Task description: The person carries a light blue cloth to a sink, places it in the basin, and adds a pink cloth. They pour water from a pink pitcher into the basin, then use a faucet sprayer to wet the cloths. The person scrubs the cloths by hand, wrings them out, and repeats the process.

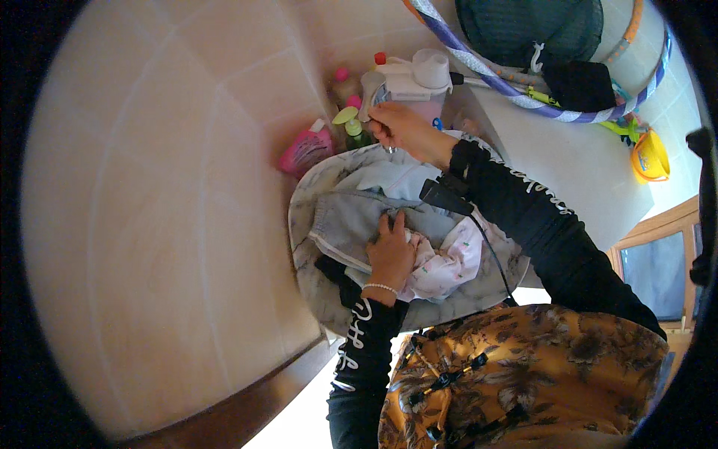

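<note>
My left hand (391,250) lies palm down on a grey garment (350,219), its fingers apart. The garment is bunched in a marbled basin (322,300), with a pale blue cloth (401,179) behind it. A white-and-pink patterned cloth (449,266) sits beside that hand. Over the basin's back rim, my right hand (406,130) has its fingers curled at the lower end of a pale, rounded, shiny piece (371,90). Whether it grips that piece is hard to tell. A small metal part shows beneath this hand.
Behind the basin stand a pink pouch (307,147), a green pump bottle (354,132) and a white-lidded container (418,84). A black cable plug (446,196) hangs by my right wrist. Hoops (524,104) and a yellow toy bucket (650,157) lie rightward. A tiled wall (168,224) borders the left.
</note>
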Demonstrator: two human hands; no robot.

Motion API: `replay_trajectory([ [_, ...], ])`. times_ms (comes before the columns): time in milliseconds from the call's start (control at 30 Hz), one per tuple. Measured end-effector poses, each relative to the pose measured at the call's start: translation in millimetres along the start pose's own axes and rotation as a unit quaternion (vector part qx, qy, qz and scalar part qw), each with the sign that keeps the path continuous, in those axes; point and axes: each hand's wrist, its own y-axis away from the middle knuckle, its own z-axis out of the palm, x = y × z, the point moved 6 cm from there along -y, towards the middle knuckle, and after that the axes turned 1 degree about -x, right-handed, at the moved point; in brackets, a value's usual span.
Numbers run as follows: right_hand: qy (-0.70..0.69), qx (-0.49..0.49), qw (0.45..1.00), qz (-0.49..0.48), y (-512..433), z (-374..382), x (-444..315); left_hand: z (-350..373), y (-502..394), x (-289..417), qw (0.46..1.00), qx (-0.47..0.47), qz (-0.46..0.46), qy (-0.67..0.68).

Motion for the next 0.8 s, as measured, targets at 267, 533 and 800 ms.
replay_trajectory([
  [267, -0.048, 0.014, 0.999, 0.008, -3, 4, -9, 10, -9, -2, 1.000, 0.015, 0.008, 0.017],
  [533, 0.018, 0.056, 0.998, -0.004, -2, 6, -14, 9, -10, -6, 0.999, 0.027, 0.034, 0.017],
  [800, -0.054, 0.044, 0.998, 0.009, -14, 3, -9, 6, -13, -5, 0.999, 0.017, 0.021, 0.017],
])
